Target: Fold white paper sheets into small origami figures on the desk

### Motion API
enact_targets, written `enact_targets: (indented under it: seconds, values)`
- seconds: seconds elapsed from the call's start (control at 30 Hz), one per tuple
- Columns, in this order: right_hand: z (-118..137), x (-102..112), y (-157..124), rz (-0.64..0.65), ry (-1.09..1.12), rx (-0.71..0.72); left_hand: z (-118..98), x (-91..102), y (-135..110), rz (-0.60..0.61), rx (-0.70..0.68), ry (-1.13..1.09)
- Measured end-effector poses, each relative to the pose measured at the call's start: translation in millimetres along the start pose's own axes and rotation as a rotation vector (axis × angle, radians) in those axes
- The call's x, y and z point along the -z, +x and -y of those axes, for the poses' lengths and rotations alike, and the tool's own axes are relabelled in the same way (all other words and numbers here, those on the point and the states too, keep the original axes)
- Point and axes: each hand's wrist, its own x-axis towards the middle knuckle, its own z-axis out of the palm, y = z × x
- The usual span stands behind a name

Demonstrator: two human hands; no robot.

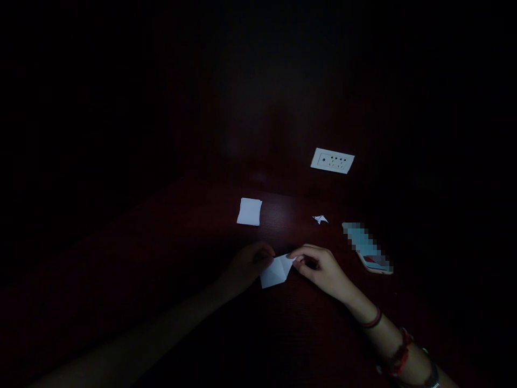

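Note:
A small white sheet of paper [273, 274] with crease lines is held between my two hands, low over the dark table. My left hand [251, 261] pinches its upper left edge and lies mostly in shadow. At the paper's upper right corner, the thumb and fingers of my right hand [321, 268] are closed on it. Beyond my hands lies a stack of square white paper [249, 211]. A small folded paper figure [320, 219] rests farther right.
To the right of my right hand, a phone [367, 249] with a lit screen lies on the dark reddish table [194, 237]. A white wall socket [332, 160] is set in the surface behind. The surroundings are very dark.

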Motion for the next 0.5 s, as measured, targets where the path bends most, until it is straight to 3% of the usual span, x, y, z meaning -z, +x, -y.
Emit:
enact_targets:
  seconds: [0.37,0.5]
  values:
    - [-1.0,-1.3,0.0,0.002,-0.044,0.007,0.9,-2.6,-2.5,0.059,-0.041,0.038]
    - [-2.2,1.3,-0.3,0.059,-0.034,0.047,2.9,-2.8,-2.3,0.086,-0.062,0.044]
